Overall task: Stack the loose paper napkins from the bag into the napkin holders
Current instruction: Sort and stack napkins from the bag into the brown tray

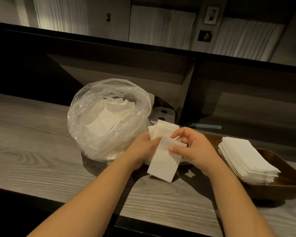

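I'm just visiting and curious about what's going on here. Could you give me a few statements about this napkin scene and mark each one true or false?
1. Both hands hold napkins. True: the left hand grips a small bunch of napkins and the right hand pinches the front one.
2. The plastic bag is empty. False: loose white napkins show through it.
3. A neat napkin stack lies in the dark wooden holder on the right. True.
4. The bag stands to the right of the holder. False: it stands to the left, beyond the left hand.
5. The counter is bright red. False: it is grey wood grain.
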Demonstrator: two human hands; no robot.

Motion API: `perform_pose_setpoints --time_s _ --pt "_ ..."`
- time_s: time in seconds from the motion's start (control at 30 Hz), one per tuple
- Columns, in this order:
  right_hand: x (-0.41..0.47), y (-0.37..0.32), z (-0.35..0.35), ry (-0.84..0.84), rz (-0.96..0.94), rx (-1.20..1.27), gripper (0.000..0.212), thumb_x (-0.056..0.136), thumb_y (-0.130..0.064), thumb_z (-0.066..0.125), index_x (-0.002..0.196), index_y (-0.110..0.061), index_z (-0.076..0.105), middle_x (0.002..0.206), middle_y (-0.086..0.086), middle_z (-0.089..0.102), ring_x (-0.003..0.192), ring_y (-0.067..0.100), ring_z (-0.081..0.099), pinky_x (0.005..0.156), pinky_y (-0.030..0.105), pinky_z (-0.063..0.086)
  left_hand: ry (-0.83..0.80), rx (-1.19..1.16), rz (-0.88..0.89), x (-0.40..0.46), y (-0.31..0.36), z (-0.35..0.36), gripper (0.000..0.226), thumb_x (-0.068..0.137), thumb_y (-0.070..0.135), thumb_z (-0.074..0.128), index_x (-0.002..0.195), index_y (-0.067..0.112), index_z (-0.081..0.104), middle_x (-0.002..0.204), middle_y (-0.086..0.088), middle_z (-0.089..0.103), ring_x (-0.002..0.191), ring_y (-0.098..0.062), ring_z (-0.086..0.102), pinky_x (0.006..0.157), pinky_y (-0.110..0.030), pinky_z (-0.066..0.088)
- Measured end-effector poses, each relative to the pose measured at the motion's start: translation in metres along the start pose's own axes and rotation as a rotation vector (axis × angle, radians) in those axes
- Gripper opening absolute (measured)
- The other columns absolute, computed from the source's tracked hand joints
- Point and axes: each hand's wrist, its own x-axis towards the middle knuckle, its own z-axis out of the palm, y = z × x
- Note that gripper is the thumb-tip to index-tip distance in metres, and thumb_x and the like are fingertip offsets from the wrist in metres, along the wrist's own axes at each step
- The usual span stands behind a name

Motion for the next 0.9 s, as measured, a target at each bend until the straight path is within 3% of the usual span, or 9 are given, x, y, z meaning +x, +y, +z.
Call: perform_pose_setpoints --time_s 0.1,0.2,0.27,0.33,0.47,0.53,0.7,0.8,0.9 --pt "0.008 0.007 0.011 0.19 -0.022 -0.196 0.016 0.084 -0.018 0.075 0.09 -0.027 0.062 0.093 -0.009 0.065 0.087 0.009 0.061 0.062 0.016 0.047 -0.051 -0.047 -0.113 -0.005 0.01 0.003 0.016 0.099 0.042 0.052 0.1 0.028 0.059 0.097 -0.005 0.074 0.09 -0.023 0.072 0.082 -0.036 0.058" --pt "0.011 0.011 0.012 0.237 -0.04 -0.185 0.013 0.086 -0.02 0.073 0.085 -0.026 0.061 0.094 -0.009 0.062 0.088 0.009 0.059 0.065 0.018 0.045 -0.096 -0.128 -0.174 -0.005 0.013 0.0 0.025 0.099 0.05 0.046 0.092 0.028 0.053 0.082 0.0 0.073 0.081 -0.019 0.069 0.074 -0.03 0.054" --pt "0.014 0.014 0.013 0.271 -0.074 -0.287 0.018 0.085 -0.019 0.073 0.084 -0.03 0.059 0.103 -0.008 0.056 0.097 0.011 0.053 0.075 0.023 0.045 -0.159 -0.08 -0.161 -0.007 0.012 0.0 0.022 0.097 0.041 0.055 0.104 0.021 0.059 0.078 0.004 0.076 0.078 -0.016 0.071 0.075 -0.029 0.055" --pt "0.017 0.018 0.012 0.285 -0.072 -0.292 0.026 0.084 -0.018 0.072 0.097 -0.033 0.056 0.112 -0.008 0.05 0.105 0.012 0.048 0.083 0.027 0.047 -0.277 0.026 -0.105 -0.007 0.008 -0.002 0.028 0.092 0.021 0.065 0.12 0.019 0.06 0.1 0.0 0.075 0.094 -0.017 0.071 0.089 -0.033 0.055" --pt "0.015 0.019 0.004 0.088 0.073 -0.119 0.029 0.089 -0.023 0.069 0.113 -0.031 0.054 0.105 -0.013 0.057 0.093 0.006 0.057 0.064 0.018 0.048 -0.397 0.154 -0.111 -0.007 0.004 -0.008 0.039 0.087 0.005 0.069 0.114 0.029 0.058 0.11 0.004 0.071 0.107 -0.016 0.067 0.091 -0.031 0.054" --pt "0.015 0.024 0.002 0.129 0.06 -0.12 0.017 0.089 -0.02 0.069 0.103 -0.025 0.061 0.1 -0.007 0.064 0.092 0.01 0.062 0.065 0.02 0.049 -0.346 0.205 -0.077 -0.004 0.002 -0.01 0.039 0.084 0.009 0.073 0.114 0.028 0.059 0.11 0.004 0.071 0.103 -0.014 0.068 0.088 -0.029 0.054" --pt "0.02 0.032 0.003 0.439 0.032 0.187 0.024 0.09 -0.014 0.068 0.106 -0.027 0.056 0.107 -0.004 0.064 0.094 0.012 0.065 0.069 0.025 0.057 0.153 0.026 0.191 0.002 -0.004 -0.008 0.038 0.08 0.013 0.079 0.107 0.027 0.056 0.106 0.007 0.064 0.094 -0.006 0.062 0.071 -0.019 0.056" --pt "0.022 0.042 0.009 0.336 0.091 0.224 0.035 0.089 -0.008 0.066 0.115 -0.027 0.052 0.11 -0.005 0.061 0.095 0.01 0.061 0.063 0.02 0.053 0.107 0.073 0.248 0.001 -0.01 -0.004 0.046 0.086 0.013 0.073 0.118 0.037 0.049 0.113 0.013 0.057 0.097 -0.005 0.06 0.073 -0.018 0.056" --pt "0.024 0.048 0.012 0.308 0.134 0.198 0.048 0.085 -0.007 0.071 0.121 -0.027 0.046 0.111 -0.007 0.056 0.094 0.009 0.057 0.066 0.02 0.053 -0.04 0.229 0.212 -0.001 -0.009 -0.002 0.076 0.088 0.011 0.071 0.142 0.042 0.029 0.119 0.014 0.046 0.099 -0.005 0.058 0.074 -0.016 0.055"
